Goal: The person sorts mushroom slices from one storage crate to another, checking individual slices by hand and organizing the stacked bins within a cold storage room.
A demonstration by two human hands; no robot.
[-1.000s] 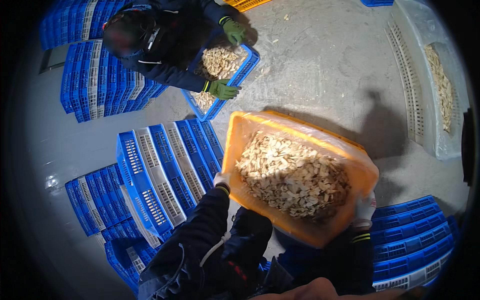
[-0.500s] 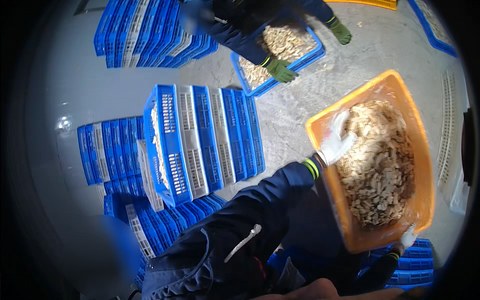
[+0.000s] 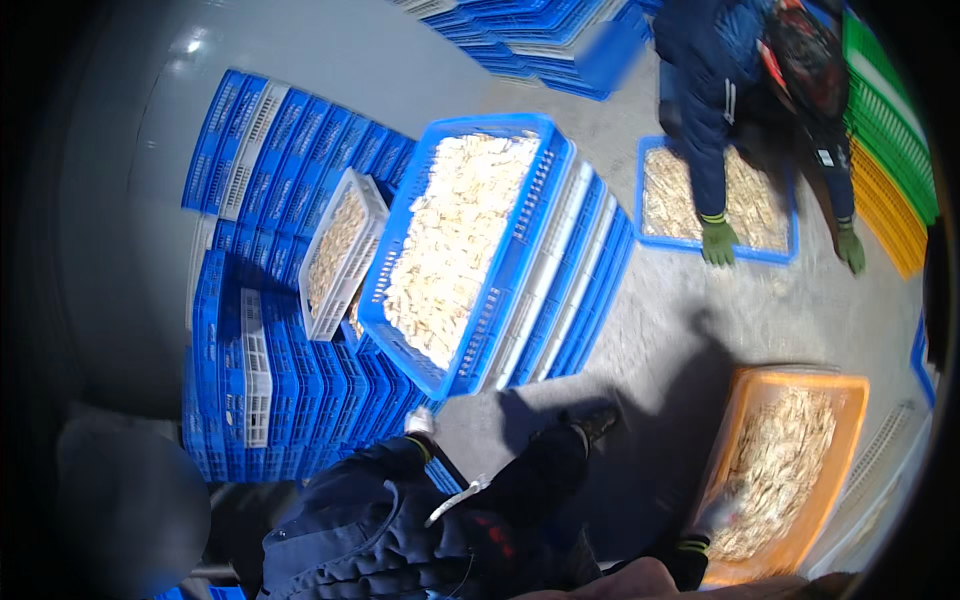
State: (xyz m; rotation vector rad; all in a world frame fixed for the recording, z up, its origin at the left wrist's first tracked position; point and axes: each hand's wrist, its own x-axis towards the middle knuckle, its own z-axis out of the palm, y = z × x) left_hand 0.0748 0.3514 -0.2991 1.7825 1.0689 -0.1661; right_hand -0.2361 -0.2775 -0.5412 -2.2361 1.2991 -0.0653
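Observation:
My left hand (image 3: 420, 421), in a white glove, is low beside the near bottom corner of a stack of blue and white crates (image 3: 540, 270); its fingers are too small to make out. My right hand (image 3: 722, 510) is smeared by motion at the left side of the orange tub (image 3: 850, 430), close to the pale beige pieces (image 3: 780, 465) inside it. What these pieces are I cannot tell. Topping the stack is a blue crate (image 3: 535, 125) filled with similar pale pieces (image 3: 465, 230).
Another person in green gloves (image 3: 718, 242) bends over a blue crate (image 3: 720, 243) of pieces on the floor. More crate stacks (image 3: 300, 150) line the left wall. A tilted white crate (image 3: 350, 275) leans among them. Green and yellow crates (image 3: 890, 200) stand far right.
The view has swung left. My left hand has left the orange tub and is now by the crate stack. The tub appears lower, and my right hand is at its left side.

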